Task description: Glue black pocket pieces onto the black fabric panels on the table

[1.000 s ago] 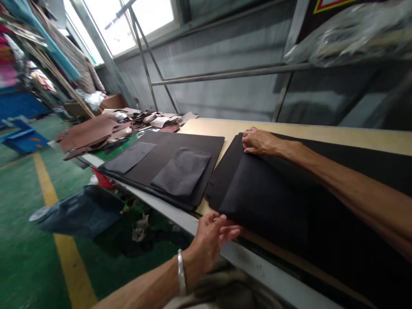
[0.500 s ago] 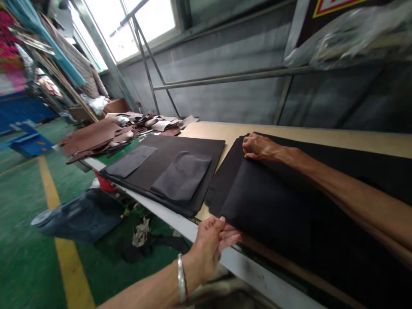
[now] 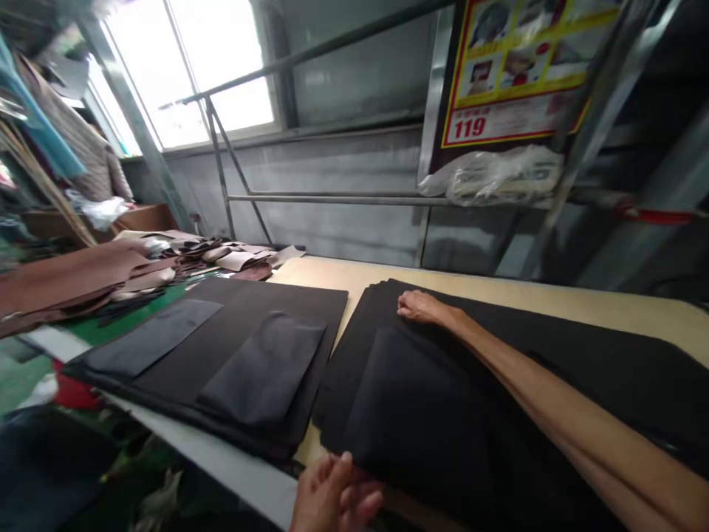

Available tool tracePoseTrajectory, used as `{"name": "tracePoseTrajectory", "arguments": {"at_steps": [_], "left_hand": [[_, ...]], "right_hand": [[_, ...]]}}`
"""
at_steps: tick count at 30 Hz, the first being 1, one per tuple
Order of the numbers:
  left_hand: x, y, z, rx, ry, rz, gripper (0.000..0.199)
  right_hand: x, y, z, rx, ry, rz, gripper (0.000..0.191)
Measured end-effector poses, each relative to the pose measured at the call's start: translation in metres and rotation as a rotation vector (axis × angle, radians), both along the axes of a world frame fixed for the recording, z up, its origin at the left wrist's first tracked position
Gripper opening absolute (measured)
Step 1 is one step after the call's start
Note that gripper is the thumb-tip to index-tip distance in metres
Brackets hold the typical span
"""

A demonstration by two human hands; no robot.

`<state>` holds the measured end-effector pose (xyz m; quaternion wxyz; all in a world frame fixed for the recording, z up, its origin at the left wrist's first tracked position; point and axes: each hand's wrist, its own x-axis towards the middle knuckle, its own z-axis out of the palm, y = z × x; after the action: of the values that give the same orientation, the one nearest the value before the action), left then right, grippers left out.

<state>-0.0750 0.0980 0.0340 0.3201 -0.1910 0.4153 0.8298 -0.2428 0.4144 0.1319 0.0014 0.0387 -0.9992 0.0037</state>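
We viewed the bench (image 3: 310,272) from a single head-worn camera, placed above its near edge and directed forward and obliquely down across the top toward the grey wall (image 3: 354,170). We framed the left hand (image 3: 335,495) close to the lens, cut by the lower margin, and the right hand (image 3: 421,307) farther off, its forearm entering from the right. Our wide field also took in the window (image 3: 227,66) at upper left and the poster (image 3: 512,81) at upper right, both beyond the bench.

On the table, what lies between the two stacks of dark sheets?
A narrow strip of pale tabletop lies between the left stack and the right stack; the head view shows it.
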Motion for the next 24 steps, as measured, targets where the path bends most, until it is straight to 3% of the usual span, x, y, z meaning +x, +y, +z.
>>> {"name": "tracePoseTrajectory", "arguments": {"at_steps": [2, 7, 9, 14, 24], "left_hand": [[-0.001, -0.001, -0.002, 0.017, 0.034, -0.060, 0.057], [-0.002, -0.003, 0.001, -0.005, 0.057, -0.115, 0.060], [-0.002, -0.004, 0.002, -0.010, 0.065, -0.120, 0.061], [0.000, -0.002, 0.005, 0.000, 0.109, -0.117, 0.059], [0.003, 0.002, 0.008, 0.033, 0.090, -0.084, 0.057]], "right_hand": [[0.011, 0.003, 0.000, -0.067, -0.068, -0.006, 0.023], [0.033, -0.013, 0.007, -0.534, -0.291, -0.111, 0.033], [0.035, -0.021, 0.009, -0.646, -0.325, -0.170, 0.034], [0.039, -0.029, 0.007, -0.788, -0.306, -0.257, 0.043], [0.045, -0.019, 0.012, -1.063, -0.380, -0.248, 0.055]]}}
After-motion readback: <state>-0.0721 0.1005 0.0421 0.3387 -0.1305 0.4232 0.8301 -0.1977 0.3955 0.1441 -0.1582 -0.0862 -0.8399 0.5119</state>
